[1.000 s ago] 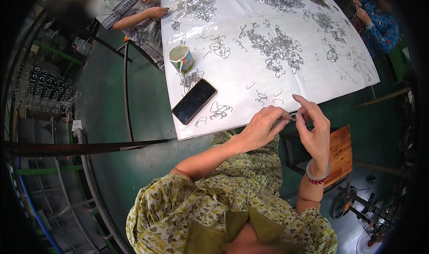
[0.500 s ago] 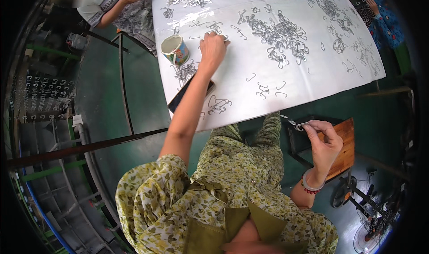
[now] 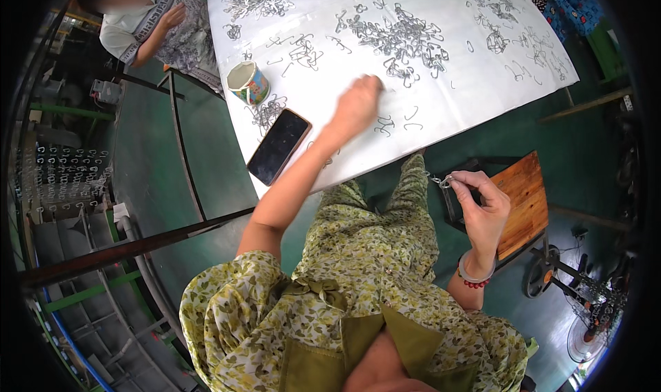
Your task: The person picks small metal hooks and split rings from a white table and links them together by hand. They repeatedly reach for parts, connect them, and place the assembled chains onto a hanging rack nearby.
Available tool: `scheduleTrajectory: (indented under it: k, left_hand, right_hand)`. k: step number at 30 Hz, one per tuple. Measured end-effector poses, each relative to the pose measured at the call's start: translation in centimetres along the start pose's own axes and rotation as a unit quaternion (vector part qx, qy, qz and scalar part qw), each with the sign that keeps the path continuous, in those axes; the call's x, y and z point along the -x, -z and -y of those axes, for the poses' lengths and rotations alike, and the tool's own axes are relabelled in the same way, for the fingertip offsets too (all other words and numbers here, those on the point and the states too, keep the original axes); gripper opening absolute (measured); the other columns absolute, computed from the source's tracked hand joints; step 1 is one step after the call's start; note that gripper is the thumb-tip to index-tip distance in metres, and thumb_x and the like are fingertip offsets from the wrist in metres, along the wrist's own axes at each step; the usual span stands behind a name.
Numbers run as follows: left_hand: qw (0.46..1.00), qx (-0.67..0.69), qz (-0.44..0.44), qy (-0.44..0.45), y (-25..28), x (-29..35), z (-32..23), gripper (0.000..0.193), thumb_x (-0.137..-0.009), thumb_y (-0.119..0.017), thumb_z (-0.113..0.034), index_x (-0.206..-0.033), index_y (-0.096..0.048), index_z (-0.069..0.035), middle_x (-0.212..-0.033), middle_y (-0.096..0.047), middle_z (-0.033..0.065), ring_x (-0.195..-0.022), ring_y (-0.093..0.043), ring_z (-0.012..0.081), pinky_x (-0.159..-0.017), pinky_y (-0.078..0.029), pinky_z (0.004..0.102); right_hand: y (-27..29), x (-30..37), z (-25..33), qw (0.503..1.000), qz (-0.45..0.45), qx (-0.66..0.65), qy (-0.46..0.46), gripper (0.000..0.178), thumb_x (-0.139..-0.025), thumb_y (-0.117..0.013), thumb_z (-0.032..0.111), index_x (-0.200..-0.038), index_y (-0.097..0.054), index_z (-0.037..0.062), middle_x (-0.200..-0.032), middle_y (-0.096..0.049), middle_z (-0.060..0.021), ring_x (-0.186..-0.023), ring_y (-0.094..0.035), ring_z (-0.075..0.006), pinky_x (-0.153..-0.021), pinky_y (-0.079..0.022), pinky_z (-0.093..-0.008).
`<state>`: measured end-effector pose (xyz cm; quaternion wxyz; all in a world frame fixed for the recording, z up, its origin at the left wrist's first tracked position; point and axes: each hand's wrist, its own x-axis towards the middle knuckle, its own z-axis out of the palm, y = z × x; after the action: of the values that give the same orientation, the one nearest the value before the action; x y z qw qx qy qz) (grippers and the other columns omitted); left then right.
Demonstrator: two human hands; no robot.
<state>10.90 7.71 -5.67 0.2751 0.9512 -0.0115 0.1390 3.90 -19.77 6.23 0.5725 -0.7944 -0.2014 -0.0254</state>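
Observation:
Over the white-covered table [image 3: 303, 178], my left hand [image 3: 357, 106] is smeared by motion, its curled fingertips pointing away from me near several bent wire hooks [image 3: 383, 125]. What those fingers hold, if anything, does not show. Off the table's front edge, to the right, my right hand [image 3: 484, 206] pinches a silvery oval metal link [image 3: 447, 182] between thumb and fingers. A short bit of metal chain [image 3: 434, 179] runs left from it. A large pile of metal links [image 3: 406, 40] lies beyond my left hand.
A dark phone [image 3: 279, 146] lies by my left forearm, with a colourful paper cup [image 3: 248, 83] and tangled hooks [image 3: 267, 113] behind it. A wooden stool [image 3: 523, 199] stands right of my right hand. Two other people sit at the table's far sides.
My left hand has moved right and nearer, from the small hook pile beyond the cup to the table's middle. My right hand keeps its pinch on the link. The whole view has shifted slightly.

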Motion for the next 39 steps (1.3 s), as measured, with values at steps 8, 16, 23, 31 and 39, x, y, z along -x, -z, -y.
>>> scheduleTrajectory:
  k: [8, 16, 23, 31, 39]
  left_hand:
    - [0.998, 0.001, 0.044, -0.036, -4.7, 0.5, -4.8, 0.015, -0.088, -0.06, -0.017, -0.091, -0.065, -0.004, -0.09, -0.065, 0.0166, -0.093, -0.063, 0.0337, -0.079, -0.053, 0.0436]
    - [0.995, -0.036, 0.007, 0.088, 1.9, 0.7, 0.7, 0.014, -0.083, -0.068, -0.021, -0.088, -0.076, -0.009, -0.084, -0.067, 0.0127, -0.085, -0.065, 0.0307, -0.073, -0.053, 0.0419]
    - [0.985, -0.162, 0.028, 0.06, -0.7, 3.2, 1.0, 0.012, -0.084, -0.065, -0.012, -0.086, -0.072, -0.002, -0.089, -0.064, 0.0155, -0.089, -0.062, 0.0321, -0.074, -0.053, 0.0428]
    - [0.989, 0.138, 0.022, 0.056, 0.7, 3.8, -3.7, 0.009, -0.092, -0.052, -0.002, -0.1, -0.051, 0.003, -0.091, -0.059, 0.0189, -0.082, -0.061, 0.0314, -0.067, -0.051, 0.0421]
    - [0.946, 0.312, 0.047, -0.077, 5.2, 7.4, -13.9, 0.012, -0.094, -0.058, 0.0, -0.104, -0.051, 0.0, -0.103, -0.055, 0.0141, -0.097, -0.058, 0.0255, -0.082, -0.049, 0.0347]
  right_hand:
    - [-0.6, 0.8, 1.2, 0.999, 0.016, 0.001, 0.035, 0.013, -0.077, -0.071, -0.011, -0.088, -0.069, -0.0039, -0.079, -0.068, -0.0076, -0.067, -0.058, -0.0112, -0.063, -0.046, -0.0232]
    - [-0.9, 1.4, 0.3, 0.999, 0.008, -0.02, 0.026, 0.013, -0.077, -0.071, -0.01, -0.088, -0.069, -0.0036, -0.08, -0.068, -0.0081, -0.066, -0.057, -0.0113, -0.062, -0.046, -0.0237]
    - [-1.7, 0.9, -1.3, 1.0, -0.006, -0.02, 0.008, 0.012, -0.079, -0.07, -0.009, -0.09, -0.069, -0.0037, -0.08, -0.068, -0.0079, -0.066, -0.058, -0.0106, -0.06, -0.045, -0.024]
    - [-2.5, 0.9, -2.4, 0.995, -0.059, -0.054, -0.051, 0.014, -0.08, -0.073, -0.005, -0.094, -0.071, -0.0031, -0.087, -0.072, -0.0089, -0.07, -0.061, -0.0092, -0.065, -0.049, -0.023]
    - [-3.0, 1.6, -3.5, 0.993, -0.089, -0.071, -0.035, 0.012, -0.083, -0.07, -0.007, -0.094, -0.07, -0.0038, -0.086, -0.07, -0.0056, -0.073, -0.06, -0.0069, -0.066, -0.049, -0.0213]
